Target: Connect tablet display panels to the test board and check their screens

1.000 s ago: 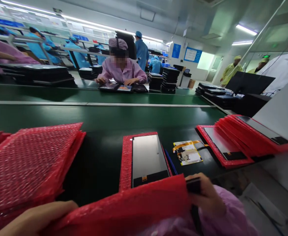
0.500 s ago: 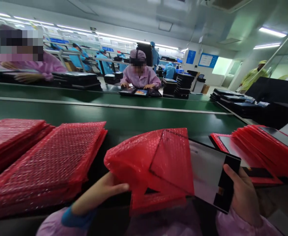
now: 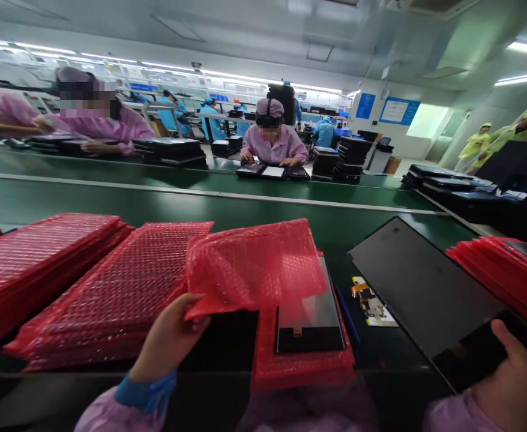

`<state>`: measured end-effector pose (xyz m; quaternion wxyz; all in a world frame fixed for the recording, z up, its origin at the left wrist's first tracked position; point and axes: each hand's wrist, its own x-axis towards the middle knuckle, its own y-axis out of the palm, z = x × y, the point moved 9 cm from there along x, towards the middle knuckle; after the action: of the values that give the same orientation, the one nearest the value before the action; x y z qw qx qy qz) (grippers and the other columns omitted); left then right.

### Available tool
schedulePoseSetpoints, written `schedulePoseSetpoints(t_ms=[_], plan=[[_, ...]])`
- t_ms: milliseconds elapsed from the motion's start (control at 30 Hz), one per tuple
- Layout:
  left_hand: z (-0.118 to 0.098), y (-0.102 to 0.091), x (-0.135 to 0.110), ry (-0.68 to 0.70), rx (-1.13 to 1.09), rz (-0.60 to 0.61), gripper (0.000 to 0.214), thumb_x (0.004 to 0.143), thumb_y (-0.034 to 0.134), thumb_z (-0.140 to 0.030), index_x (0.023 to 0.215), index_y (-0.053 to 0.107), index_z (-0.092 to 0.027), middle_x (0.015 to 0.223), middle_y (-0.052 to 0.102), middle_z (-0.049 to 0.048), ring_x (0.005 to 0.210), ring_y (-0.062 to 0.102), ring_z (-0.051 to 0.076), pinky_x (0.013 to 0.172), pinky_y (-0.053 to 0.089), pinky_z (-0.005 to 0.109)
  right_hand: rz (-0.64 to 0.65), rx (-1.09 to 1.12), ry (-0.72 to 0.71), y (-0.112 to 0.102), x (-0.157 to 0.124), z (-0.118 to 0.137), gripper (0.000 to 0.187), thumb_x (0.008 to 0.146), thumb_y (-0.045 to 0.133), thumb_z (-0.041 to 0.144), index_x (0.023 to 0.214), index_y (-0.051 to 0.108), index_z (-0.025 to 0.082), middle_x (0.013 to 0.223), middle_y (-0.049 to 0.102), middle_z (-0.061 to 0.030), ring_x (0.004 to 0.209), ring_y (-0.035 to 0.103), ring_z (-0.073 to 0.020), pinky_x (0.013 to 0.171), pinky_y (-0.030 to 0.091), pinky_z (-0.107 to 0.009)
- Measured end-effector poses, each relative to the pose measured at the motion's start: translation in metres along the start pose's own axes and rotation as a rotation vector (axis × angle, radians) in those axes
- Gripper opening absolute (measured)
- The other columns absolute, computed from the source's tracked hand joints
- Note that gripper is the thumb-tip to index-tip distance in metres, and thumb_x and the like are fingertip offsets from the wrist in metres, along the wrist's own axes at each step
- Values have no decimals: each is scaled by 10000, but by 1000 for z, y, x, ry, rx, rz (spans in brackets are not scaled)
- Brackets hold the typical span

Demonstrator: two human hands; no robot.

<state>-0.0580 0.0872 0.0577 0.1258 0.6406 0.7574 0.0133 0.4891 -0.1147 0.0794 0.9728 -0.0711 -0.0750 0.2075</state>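
Note:
My left hand (image 3: 170, 339) pinches the lower left corner of a red bubble-wrap bag (image 3: 254, 264) and holds it up over the table. My right hand (image 3: 513, 372) grips the near end of a dark display panel (image 3: 425, 288), which is fully out of the bag and tilted up to the right. Below the bag another display panel (image 3: 311, 321) lies on a red bubble-wrap bag (image 3: 304, 363) on the dark table. A small flex-cable part (image 3: 371, 303) lies on the table between the two panels.
Two stacks of red bubble bags (image 3: 119, 288) (image 3: 33, 264) lie to the left. Red-bagged panels (image 3: 506, 270) pile up at the right. A green conveyor belt (image 3: 245, 207) runs behind. Co-workers in pink (image 3: 272, 141) sit across it with black trays (image 3: 168, 150).
The dark panel has come out of the red bag: my right hand carried it right, my left hand drew the bag left and up. The view has swung left.

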Motion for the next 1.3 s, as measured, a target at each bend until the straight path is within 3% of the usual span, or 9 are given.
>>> schedulePoseSetpoints(t_ms=[133,267,433,533,600,733,800,933,1300], plan=[[40,50,-22,-201,-77,158,212,547,651,-290,484,476,-188,434,478,-42,388,375,67,375,282,191,77,402,308,31,-26,-9,198,696,631,474,805,685,318,996,714,-25,998,646,-287,692,577,-442],[83,110,-52,-367,-7,379,308,621,690,-390,475,557,-155,425,512,-7,423,424,87,425,303,215,254,619,650,77,-60,-17,128,727,635,367,757,684,253,645,696,13,586,667,-185,510,581,-303],[119,161,-92,-503,39,624,423,693,641,-533,565,650,-129,465,553,12,413,420,85,412,250,212,484,611,606,110,-80,-18,172,663,707,349,779,695,223,722,734,-9,642,693,-227,557,615,-345],[111,185,-136,-522,82,1047,439,675,690,-538,853,736,-140,705,690,61,570,587,150,500,395,240,524,649,520,123,-88,-17,120,625,762,278,717,693,242,723,738,18,654,694,-191,530,605,-265],[95,188,-156,-321,253,1281,384,745,668,-487,1005,730,-212,883,729,75,738,654,207,637,483,300,552,644,497,132,-96,-17,113,616,788,275,660,690,240,688,734,18,637,693,-188,515,601,-252],[62,182,-137,449,809,1080,427,825,608,-338,1249,604,-290,1250,649,81,1143,569,305,1008,423,439,649,640,491,154,-112,-15,152,597,827,276,662,709,205,704,745,-4,663,704,-199,549,613,-253],[66,181,-127,638,1021,974,549,820,593,-278,1358,489,-257,1422,509,87,1315,418,328,1133,278,517,695,643,486,163,-120,-15,153,622,821,274,698,710,200,736,751,-2,671,707,-196,547,615,-247],[99,185,-122,696,1210,1014,700,813,573,-233,1461,308,-225,1545,318,97,1428,222,315,1175,180,534,770,697,583,181,-141,-17,121,674,797,253,729,704,200,740,753,8,642,701,-171,523,607,-223],[122,182,-133,673,1380,1063,644,848,534,-322,1420,370,-77,1432,460,205,1345,385,333,1130,288,469,842,819,802,226,-204,-44,260,645,817,206,879,703,219,913,751,-27,900,689,-248,693,613,-340]])
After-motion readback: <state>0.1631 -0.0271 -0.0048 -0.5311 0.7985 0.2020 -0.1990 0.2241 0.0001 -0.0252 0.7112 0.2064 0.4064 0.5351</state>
